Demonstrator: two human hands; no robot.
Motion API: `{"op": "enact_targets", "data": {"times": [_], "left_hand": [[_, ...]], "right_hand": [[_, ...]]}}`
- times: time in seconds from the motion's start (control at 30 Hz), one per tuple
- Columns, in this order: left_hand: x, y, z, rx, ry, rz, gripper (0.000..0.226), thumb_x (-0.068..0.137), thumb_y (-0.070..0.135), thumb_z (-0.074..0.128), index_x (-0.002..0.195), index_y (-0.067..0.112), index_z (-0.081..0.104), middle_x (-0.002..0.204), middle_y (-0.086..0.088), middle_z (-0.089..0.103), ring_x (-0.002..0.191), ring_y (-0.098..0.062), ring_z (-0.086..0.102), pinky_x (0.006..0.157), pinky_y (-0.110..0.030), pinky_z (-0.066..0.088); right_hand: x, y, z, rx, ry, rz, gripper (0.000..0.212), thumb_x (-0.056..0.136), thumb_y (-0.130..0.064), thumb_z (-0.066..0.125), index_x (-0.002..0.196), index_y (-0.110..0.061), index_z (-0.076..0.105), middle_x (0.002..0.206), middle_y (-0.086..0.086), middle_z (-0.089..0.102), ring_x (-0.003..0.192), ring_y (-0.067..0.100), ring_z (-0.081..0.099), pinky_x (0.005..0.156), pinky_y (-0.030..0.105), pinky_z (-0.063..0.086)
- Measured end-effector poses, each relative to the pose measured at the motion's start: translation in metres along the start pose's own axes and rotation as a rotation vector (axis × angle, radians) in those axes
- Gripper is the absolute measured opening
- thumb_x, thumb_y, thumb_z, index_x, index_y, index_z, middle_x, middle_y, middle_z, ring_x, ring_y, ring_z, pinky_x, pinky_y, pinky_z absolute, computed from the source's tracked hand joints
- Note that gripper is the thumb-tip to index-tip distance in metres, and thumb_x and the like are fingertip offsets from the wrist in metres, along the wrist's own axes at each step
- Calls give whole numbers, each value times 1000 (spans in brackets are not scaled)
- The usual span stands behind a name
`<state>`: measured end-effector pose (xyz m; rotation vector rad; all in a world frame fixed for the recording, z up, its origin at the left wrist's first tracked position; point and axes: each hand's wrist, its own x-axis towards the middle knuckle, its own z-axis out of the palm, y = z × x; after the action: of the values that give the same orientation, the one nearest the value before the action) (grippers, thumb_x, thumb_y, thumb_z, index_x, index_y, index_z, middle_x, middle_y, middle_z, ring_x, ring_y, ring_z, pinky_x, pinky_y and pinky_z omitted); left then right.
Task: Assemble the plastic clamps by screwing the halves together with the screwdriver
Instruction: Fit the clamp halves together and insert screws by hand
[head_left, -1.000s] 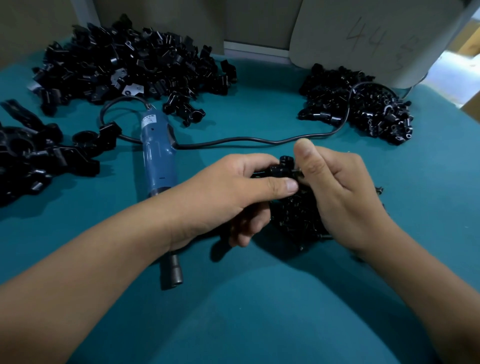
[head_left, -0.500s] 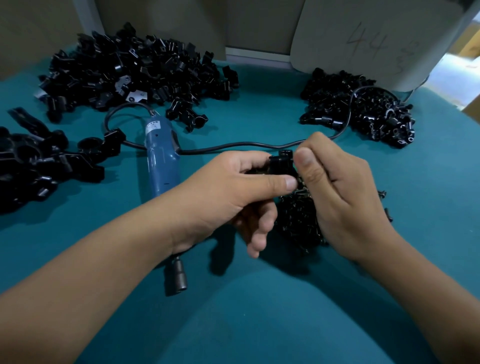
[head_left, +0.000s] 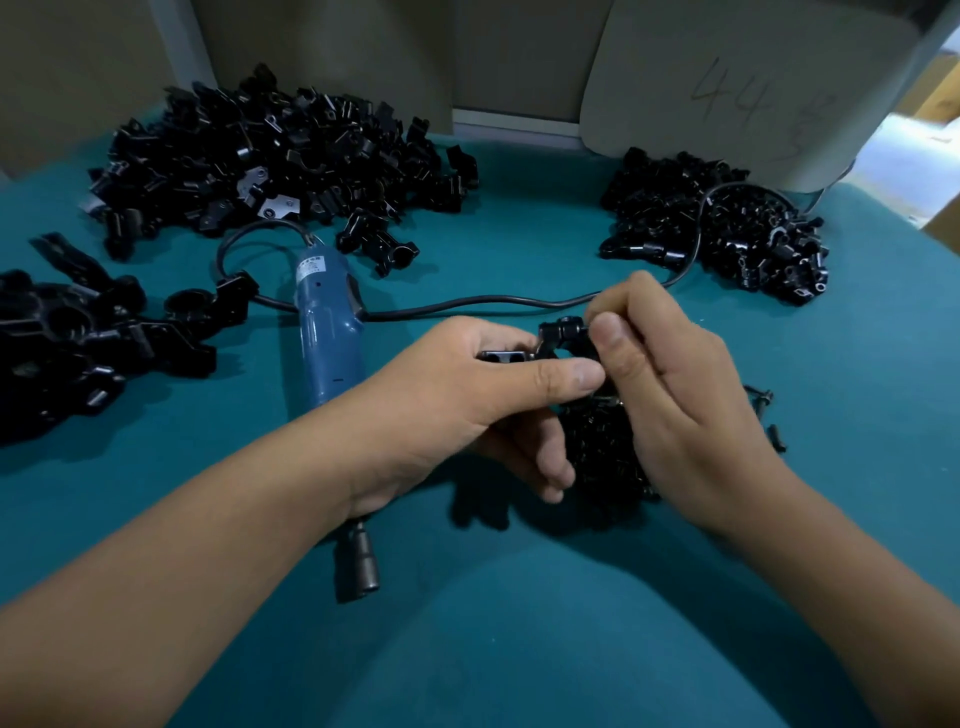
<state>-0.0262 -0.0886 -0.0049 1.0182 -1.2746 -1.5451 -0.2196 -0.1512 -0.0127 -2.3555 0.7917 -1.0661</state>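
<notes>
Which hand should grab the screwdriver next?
Probably the left hand: the blue screwdriver lies under its wrist. But it grips the clamp, which the right hand pinches.

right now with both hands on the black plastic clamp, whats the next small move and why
Probably free the right hand and reach for the blue electric screwdriver. Both hands pinch the black plastic clamp; the left hand can keep holding it, and the screwdriver lies unused on the teal tabletop.
</notes>
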Motion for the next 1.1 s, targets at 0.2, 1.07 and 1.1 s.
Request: {"op": "enact_targets", "data": {"times": [0.2, 1.07, 1.1], "left_hand": [[1, 0, 1, 161, 34, 44, 40, 95, 29, 73, 113, -6, 62, 66, -12, 73, 70, -32, 75, 76, -44, 64], [6, 9, -6, 259, 275, 137, 31, 97, 52, 53, 110, 24, 55, 73, -3, 68, 53, -25, 65, 49, -32, 45], [5, 10, -8, 349, 289, 123, 34, 94, 59, 54, 111, 28, 56, 75, 2, 68, 56, -21, 64, 53, -34, 49]], "right_hand": [[1, -1, -3, -16, 18, 8, 32, 115, -35, 40, 85, -24, 45, 74, -3, 46, 64, 14, 44, 58, 31, 36], [21, -37, 27, 1028, 47, 510, 53, 105, -39, 63, 131, 7, 60, 112, 27, 68, 90, 40, 68, 64, 46, 59], [25, -39, 30, 1061, 56, 525, 51, 104, -37, 65, 130, 7, 59, 112, 24, 68, 95, 38, 68, 67, 49, 61]]}}
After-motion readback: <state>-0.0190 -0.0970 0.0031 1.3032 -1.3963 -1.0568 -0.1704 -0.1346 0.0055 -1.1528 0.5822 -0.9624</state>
